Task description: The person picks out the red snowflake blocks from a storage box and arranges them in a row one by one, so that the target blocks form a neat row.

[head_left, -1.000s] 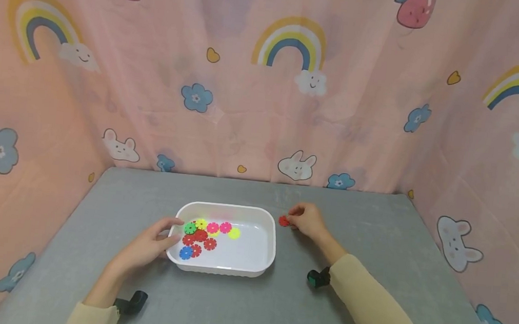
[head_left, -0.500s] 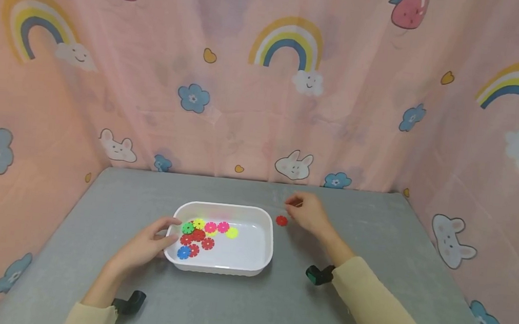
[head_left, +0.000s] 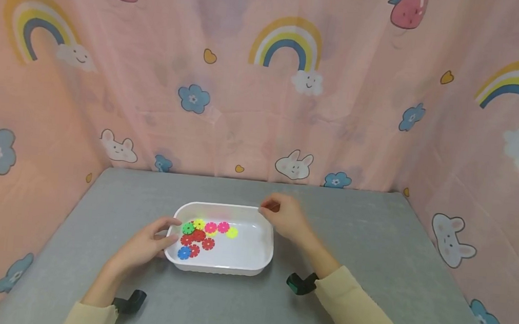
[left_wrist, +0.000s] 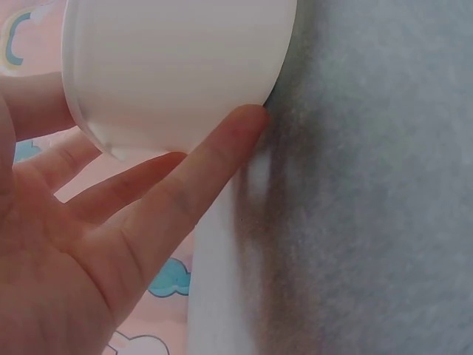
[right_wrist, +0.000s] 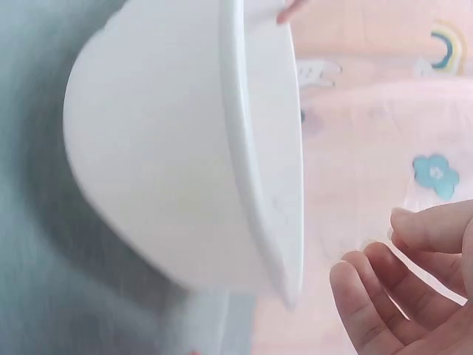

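Observation:
My left hand [head_left: 148,240] holds the left end of a white plastic tray [head_left: 217,269], with digits at its rim and, in the left wrist view, a finger [left_wrist: 222,148] against the lower edge of the outer wall. Several notched plastic snowflake discs lie in the tray's left half: a green disc [head_left: 188,228], a blue disc [head_left: 184,252], pink, yellow and red ones. My right hand [head_left: 287,218] is over the tray's far right corner in the head view. In the right wrist view its thumb and fingertips are apart, nothing showing between them.
The tray stands on a grey table [head_left: 351,226]. A pink patterned curtain [head_left: 225,128] hangs behind and at both sides. Black wrist cameras [head_left: 302,284] sit at both cuffs. A small red bit [right_wrist: 194,353] shows at the right wrist view's bottom edge.
My right hand has let go of a red disc on the table right of the tray, lifted, and moved left over the tray's corner, hiding that disc. My left hand stays on the tray.

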`<state>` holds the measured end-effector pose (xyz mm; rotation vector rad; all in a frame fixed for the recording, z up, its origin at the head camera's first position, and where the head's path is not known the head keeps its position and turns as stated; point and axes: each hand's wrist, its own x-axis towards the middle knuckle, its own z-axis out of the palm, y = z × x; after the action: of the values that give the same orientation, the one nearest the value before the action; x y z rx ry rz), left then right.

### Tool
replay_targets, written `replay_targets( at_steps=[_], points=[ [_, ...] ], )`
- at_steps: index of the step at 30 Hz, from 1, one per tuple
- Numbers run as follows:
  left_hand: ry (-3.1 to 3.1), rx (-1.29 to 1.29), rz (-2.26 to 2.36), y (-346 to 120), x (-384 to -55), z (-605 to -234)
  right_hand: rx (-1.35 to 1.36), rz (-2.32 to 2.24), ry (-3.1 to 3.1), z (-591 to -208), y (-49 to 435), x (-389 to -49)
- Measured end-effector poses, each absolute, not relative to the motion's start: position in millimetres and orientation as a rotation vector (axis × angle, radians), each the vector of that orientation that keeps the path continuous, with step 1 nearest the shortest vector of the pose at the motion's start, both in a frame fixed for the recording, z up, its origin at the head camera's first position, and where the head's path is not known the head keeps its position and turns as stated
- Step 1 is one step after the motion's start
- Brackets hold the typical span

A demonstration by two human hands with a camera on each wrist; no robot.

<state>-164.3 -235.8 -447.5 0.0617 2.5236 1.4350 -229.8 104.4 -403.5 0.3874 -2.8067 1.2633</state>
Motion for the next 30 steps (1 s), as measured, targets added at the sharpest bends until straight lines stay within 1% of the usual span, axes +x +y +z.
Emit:
replay_targets(
  at_steps=[11,19,25,30],
  points=[
    [2.486,0.055,1.478,-236,-162,-446,0.533,1.358,-2.842,-412,58,-215],
    [2.474,0.032,1.468,-237,-165,-445,0.585,1.351,-2.904,-418,37,-210],
    [2.444,0.008,1.483,-237,-165,-445,0.674,1.339,-2.91,-426,25,-210],
    [2.431,0.005,1.481,-238,-164,-444,0.685,1.322,-2.972,-433,15,-211]
  ],
)
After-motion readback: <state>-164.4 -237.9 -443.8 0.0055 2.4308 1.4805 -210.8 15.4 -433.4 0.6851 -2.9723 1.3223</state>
